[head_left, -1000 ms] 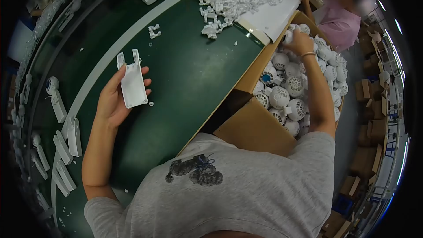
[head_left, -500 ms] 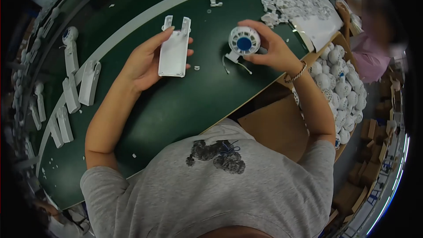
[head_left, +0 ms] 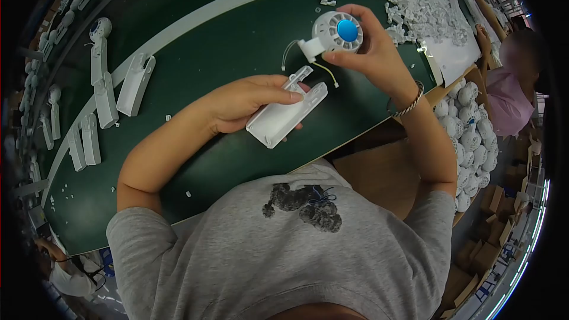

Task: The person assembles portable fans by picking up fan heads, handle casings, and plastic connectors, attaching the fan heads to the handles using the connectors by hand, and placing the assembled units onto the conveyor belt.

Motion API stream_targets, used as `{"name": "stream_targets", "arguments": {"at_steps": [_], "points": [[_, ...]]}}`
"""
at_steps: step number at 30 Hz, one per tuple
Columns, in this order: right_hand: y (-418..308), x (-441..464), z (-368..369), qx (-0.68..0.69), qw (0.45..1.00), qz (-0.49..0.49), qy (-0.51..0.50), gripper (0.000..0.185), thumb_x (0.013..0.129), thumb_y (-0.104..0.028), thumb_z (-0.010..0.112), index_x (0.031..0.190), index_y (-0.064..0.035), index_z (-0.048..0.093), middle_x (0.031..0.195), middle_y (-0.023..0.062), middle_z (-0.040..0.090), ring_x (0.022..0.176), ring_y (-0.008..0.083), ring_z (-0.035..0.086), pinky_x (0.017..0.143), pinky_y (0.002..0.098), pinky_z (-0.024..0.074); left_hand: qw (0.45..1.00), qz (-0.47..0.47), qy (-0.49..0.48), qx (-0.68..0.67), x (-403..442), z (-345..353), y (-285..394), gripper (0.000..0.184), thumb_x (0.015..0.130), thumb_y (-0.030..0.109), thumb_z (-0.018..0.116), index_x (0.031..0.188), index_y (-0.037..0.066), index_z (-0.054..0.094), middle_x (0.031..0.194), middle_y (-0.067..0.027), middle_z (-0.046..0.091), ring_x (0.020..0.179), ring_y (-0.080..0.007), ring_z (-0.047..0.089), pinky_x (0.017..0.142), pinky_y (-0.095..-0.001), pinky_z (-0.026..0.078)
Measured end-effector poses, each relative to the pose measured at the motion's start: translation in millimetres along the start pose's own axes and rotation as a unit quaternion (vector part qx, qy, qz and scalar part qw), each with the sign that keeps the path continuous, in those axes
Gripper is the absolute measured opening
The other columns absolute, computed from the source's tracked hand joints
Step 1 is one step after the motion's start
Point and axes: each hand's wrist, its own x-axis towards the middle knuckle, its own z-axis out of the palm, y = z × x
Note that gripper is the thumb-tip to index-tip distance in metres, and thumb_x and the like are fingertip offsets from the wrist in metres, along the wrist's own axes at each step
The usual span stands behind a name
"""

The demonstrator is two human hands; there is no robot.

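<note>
My left hand (head_left: 264,99) grips a white plastic handle shell (head_left: 284,120), its hollow side facing up and its forked end pointing up and to the right. My thumb presses into the shell near the fork. Just above it, my right hand (head_left: 370,47) holds a round white fan head (head_left: 336,31) with a blue centre, fingers around its right rim. A short white neck sticks out of the fan head at lower left, and thin wires (head_left: 329,74) with small connectors dangle from it. The neck and the fork are close but apart.
Several white shells (head_left: 135,85) lie on the green table (head_left: 201,53) at left. Small white parts (head_left: 427,15) are heaped at the upper right. A carton of white fan heads (head_left: 468,136) stands at right, near a person in pink (head_left: 510,98).
My left hand has brought the shell right and down, tilting its fork toward the fan head. My right hand has turned the fan head, so its neck now points lower left.
</note>
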Motion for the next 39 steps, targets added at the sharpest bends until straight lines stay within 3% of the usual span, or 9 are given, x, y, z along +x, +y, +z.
{"name": "stream_targets", "arguments": {"at_steps": [4, 12, 17, 23, 27, 29, 33, 36, 39], "points": [[-7, -3, 0, 0.005, 0.998, -0.028, -0.048, 0.066, 0.064, -0.01, 0.077, 0.119, -0.0078, 0.041, 0.099, 0.005, 0.058, 0.089, 0.0123, 0.056, 0.078, 0.0249, 0.0464, 0.999, 0.014, 0.023, -0.023, -1, -4, 5, 0.041, 0.087, 0.019, 0.055, 0.121, 0.0, 0.043, 0.107, -0.0162, 0.056, 0.087, -0.023, 0.062, 0.067, -0.0368, 0.056], [-12, -9, 4, -0.1, 0.989, -0.101, -0.027, 0.066, 0.061, -0.009, 0.078, 0.117, -0.0082, 0.044, 0.1, 0.0081, 0.059, 0.091, 0.0145, 0.058, 0.079, 0.0259, 0.047, 0.999, 0.051, 0.006, -0.018, -2, -5, 2, 0.039, 0.087, 0.02, 0.053, 0.119, 0.0, 0.045, 0.106, -0.0162, 0.057, 0.087, -0.024, 0.062, 0.071, -0.0346, 0.054], [-13, -7, 2, -0.085, 0.994, -0.053, -0.046, 0.064, 0.061, -0.01, 0.078, 0.116, -0.0085, 0.045, 0.096, 0.0079, 0.06, 0.087, 0.0147, 0.059, 0.076, 0.0262, 0.0477, 0.997, 0.068, 0.013, 0.022, -3, -3, 1, 0.046, 0.081, 0.014, 0.061, 0.121, 0.001, 0.044, 0.105, -0.0142, 0.057, 0.087, -0.0211, 0.062, 0.079, -0.0287, 0.05], [-16, -9, 0, -0.077, 0.993, -0.007, -0.091, 0.061, 0.061, -0.01, 0.078, 0.113, -0.0085, 0.045, 0.091, 0.0065, 0.06, 0.08, 0.013, 0.058, 0.07, 0.0253, 0.0475, 0.982, 0.124, -0.009, 0.139, -4, -4, -4, 0.057, 0.073, 0.004, 0.066, 0.125, 0.001, 0.042, 0.101, -0.005, 0.058, 0.086, -0.0102, 0.057, 0.075, -0.021, 0.048], [-10, -7, 0, -0.007, 0.993, -0.007, -0.115, 0.062, 0.061, -0.009, 0.079, 0.113, -0.0085, 0.044, 0.09, 0.0063, 0.06, 0.079, 0.0123, 0.057, 0.068, 0.0251, 0.0473, 0.985, 0.114, -0.019, 0.13, -2, -5, -4, 0.061, 0.073, 0.004, 0.066, 0.127, 0.001, 0.039, 0.103, -0.0075, 0.057, 0.087, -0.0132, 0.059, 0.078, -0.0234, 0.048], [-15, -7, -1, -0.052, 0.993, -0.011, -0.11, 0.063, 0.061, -0.009, 0.079, 0.113, -0.0085, 0.043, 0.091, 0.0065, 0.06, 0.08, 0.0123, 0.057, 0.069, 0.0252, 0.0473, 0.993, 0.067, -0.023, 0.093, -2, -6, 1, 0.064, 0.073, 0.006, 0.067, 0.129, 0.0, 0.037, 0.107, -0.01, 0.057, 0.091, -0.0178, 0.061, 0.084, -0.0274, 0.048], [-10, -5, 0, -0.084, 0.99, -0.065, -0.096, 0.062, 0.062, -0.009, 0.079, 0.113, -0.0086, 0.043, 0.093, 0.0072, 0.06, 0.08, 0.0121, 0.057, 0.07, 0.0246, 0.0472, 0.989, 0.086, -0.018, 0.122, 3, -10, -2, 0.066, 0.072, 0.005, 0.067, 0.13, 0.0, 0.036, 0.109, -0.0113, 0.057, 0.093, -0.0192, 0.061, 0.084, -0.0282, 0.048], [-9, -6, 2, -0.07, 0.991, -0.016, -0.114, 0.062, 0.062, -0.008, 0.079, 0.112, -0.0087, 0.043, 0.095, 0.0067, 0.06, 0.083, 0.0122, 0.057, 0.073, 0.0246, 0.0466, 0.984, 0.113, -0.035, 0.13, 1, -13, -4, 0.069, 0.07, 0.002, 0.067, 0.131, 0.0, 0.035, 0.111, -0.0126, 0.057, 0.096, -0.0206, 0.06, 0.084, -0.0287, 0.048], [4, -4, 0, 0.12, 0.978, 0.09, -0.143, 0.06, 0.063, -0.005, 0.078, 0.112, -0.0091, 0.044, 0.097, 0.0054, 0.059, 0.088, 0.0127, 0.056, 0.077, 0.025, 0.0456, 0.985, 0.128, -0.057, 0.099, -4, -7, -2, 0.073, 0.068, 0.0, 0.067, 0.132, -0.001, 0.032, 0.113, -0.0134, 0.056, 0.098, -0.0225, 0.06, 0.084, -0.03, 0.049]]}}
